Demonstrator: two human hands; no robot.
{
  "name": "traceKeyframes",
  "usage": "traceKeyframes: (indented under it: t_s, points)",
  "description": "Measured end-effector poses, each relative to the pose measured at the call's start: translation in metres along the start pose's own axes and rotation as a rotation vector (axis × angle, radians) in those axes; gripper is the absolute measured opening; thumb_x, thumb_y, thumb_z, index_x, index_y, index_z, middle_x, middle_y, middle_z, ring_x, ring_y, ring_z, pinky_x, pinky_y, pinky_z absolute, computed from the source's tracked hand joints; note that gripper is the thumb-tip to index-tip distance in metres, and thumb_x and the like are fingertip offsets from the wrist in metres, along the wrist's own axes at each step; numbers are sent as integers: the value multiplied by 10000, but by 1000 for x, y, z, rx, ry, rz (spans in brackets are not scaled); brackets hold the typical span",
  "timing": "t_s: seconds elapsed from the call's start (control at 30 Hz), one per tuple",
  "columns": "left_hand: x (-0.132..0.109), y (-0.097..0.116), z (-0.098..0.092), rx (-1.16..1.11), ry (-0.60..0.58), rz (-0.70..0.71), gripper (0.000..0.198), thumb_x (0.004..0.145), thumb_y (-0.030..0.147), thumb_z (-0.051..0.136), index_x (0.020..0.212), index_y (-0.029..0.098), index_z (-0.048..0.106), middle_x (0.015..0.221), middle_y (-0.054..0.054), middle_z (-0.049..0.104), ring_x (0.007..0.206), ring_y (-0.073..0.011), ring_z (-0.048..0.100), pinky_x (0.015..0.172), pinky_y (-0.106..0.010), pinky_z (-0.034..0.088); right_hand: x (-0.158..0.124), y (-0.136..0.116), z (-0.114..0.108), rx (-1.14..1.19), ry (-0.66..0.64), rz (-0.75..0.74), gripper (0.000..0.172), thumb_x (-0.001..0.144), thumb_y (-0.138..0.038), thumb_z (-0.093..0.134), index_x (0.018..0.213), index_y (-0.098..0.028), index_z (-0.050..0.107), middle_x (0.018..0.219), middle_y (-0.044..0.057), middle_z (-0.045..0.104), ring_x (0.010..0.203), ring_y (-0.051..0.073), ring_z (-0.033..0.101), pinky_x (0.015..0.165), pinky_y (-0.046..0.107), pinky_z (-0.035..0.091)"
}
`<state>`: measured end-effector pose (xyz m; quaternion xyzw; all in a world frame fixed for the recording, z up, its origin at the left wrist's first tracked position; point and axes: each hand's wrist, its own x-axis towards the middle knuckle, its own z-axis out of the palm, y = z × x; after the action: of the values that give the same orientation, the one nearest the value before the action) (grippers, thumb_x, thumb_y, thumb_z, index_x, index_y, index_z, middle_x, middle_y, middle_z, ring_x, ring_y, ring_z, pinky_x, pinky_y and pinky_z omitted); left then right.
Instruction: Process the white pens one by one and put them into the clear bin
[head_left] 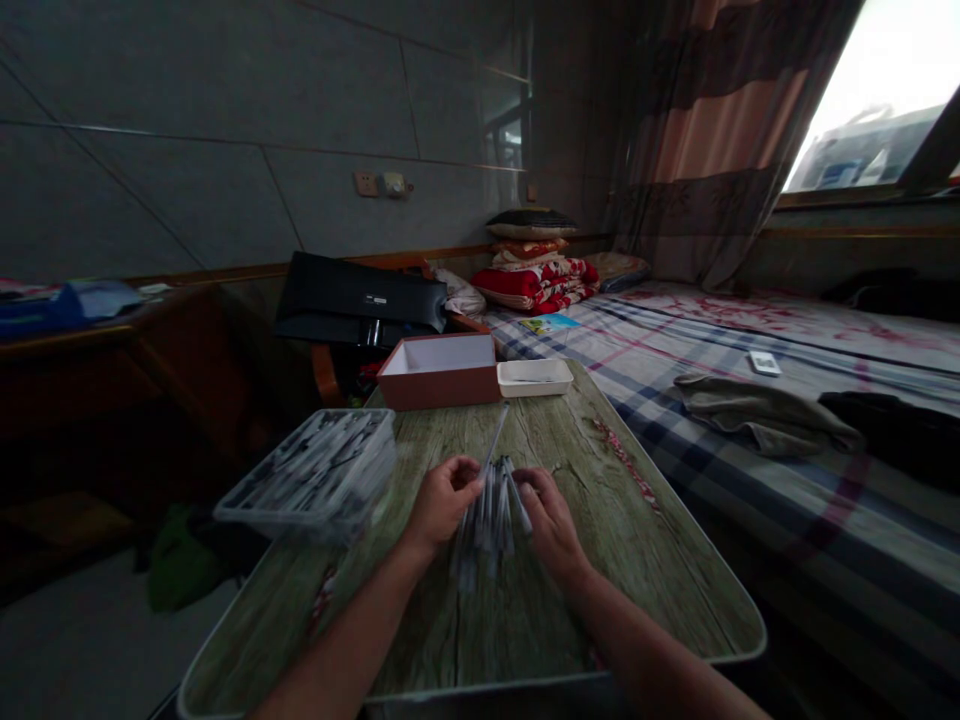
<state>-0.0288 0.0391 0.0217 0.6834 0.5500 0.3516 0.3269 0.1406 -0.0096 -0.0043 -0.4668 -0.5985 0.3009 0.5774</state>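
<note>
My left hand (pixel 444 502) is closed, thumb against fingers, on a thin clear pen (pixel 495 435) that points up and away. To its right, my right hand (pixel 551 515) curls its fingers round another pen (pixel 519 500) at the edge of the bunch. Between both hands a loose bunch of clear pens (pixel 489 520) fans toward me over the wood-patterned table (pixel 465 650). The pens are blurred, so their tips and exact number cannot be made out. At the left, a clear plastic box (pixel 360 490) holds many more of them, piled lengthwise.
An open brown box (pixel 442 388) with a white inside stands at the table's far edge. Beside it is a small cream tray (pixel 535 386) with something thin inside. A black case (pixel 360 300) rests behind. The bed (pixel 645 370) borders the table's right side.
</note>
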Motion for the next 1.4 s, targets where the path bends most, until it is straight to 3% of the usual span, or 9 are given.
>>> traceKeyframes:
  t_s: [0.13, 0.23, 0.37, 0.47, 0.7, 0.8, 1.07, 1.3, 1.4]
  points:
    - [-33, 21, 26, -359, -12, 40, 146, 708, 292, 639, 762, 182, 560, 691, 12, 593, 647, -140, 576, 622, -239, 452, 2, -5, -1, 133, -75, 65, 237, 911, -333, 427, 968, -183, 602, 934, 51, 590, 906, 190, 543, 834, 311, 414]
    - [-45, 30, 37, -278, 20, 56, 91, 719, 256, 631, 709, 188, 572, 659, 10, 583, 638, -148, 564, 629, -251, 442, 1, -3, -1, 212, -88, 79, 218, 899, -361, 465, 901, -188, 598, 849, 26, 577, 828, 171, 530, 792, 292, 412]
    - [-46, 35, 40, -281, 253, 117, 180, 770, 303, 613, 913, 200, 650, 971, -64, 646, 924, -199, 603, 825, -306, 451, -1, 3, 4, 479, -93, 226, 248, 853, -435, 539, 862, -193, 592, 769, 5, 553, 708, 141, 505, 685, 265, 416]
    - [-43, 37, 43, -525, 200, 21, 322, 836, 408, 539, 1064, 202, 635, 1082, -89, 656, 996, -213, 611, 865, -325, 459, -3, 6, 9, 731, -230, 409, 319, 760, -477, 637, 886, -188, 585, 652, -26, 501, 551, 107, 442, 542, 240, 377]
    - [-46, 39, 58, -889, 213, -96, 348, 846, 510, 501, 798, 184, 610, 759, -45, 697, 791, -199, 666, 745, -310, 506, -9, -1, 10, 766, -434, 707, 355, 689, -431, 679, 929, -194, 569, 519, -98, 348, 405, 51, 254, 405, 182, 137]
    - [-48, 41, 60, -905, 293, -95, 389, 839, 527, 495, 674, 182, 566, 666, -32, 660, 739, -191, 657, 722, -300, 505, -9, -6, 11, 675, -441, 726, 308, 659, -431, 671, 693, -188, 484, 483, -103, 333, 380, 37, 243, 391, 184, 143]
    - [-46, 45, 52, -838, 277, -94, 398, 858, 513, 465, 619, 201, 524, 554, 15, 536, 709, -176, 629, 715, -284, 493, -13, -12, 16, 552, -509, 656, 467, 714, -622, 590, 615, -207, 400, 445, -99, 361, 348, 38, 241, 355, 184, 181]
    - [-39, 29, 23, -939, 274, -180, 319, 753, 484, 630, 767, 166, 628, 746, -14, 631, 680, -132, 581, 625, -233, 462, -6, -8, 5, 574, -454, 536, 421, 728, -567, 637, 889, -186, 562, 516, -89, 419, 366, 40, 259, 340, 179, 139]
    - [-41, 29, 4, -1009, 72, -304, 303, 698, 407, 707, 808, 133, 636, 649, 21, 551, 537, -69, 488, 504, -179, 393, 2, -4, -2, 649, -308, 577, 387, 738, -551, 626, 822, -188, 524, 545, -84, 421, 363, 31, 225, 343, 181, 113]
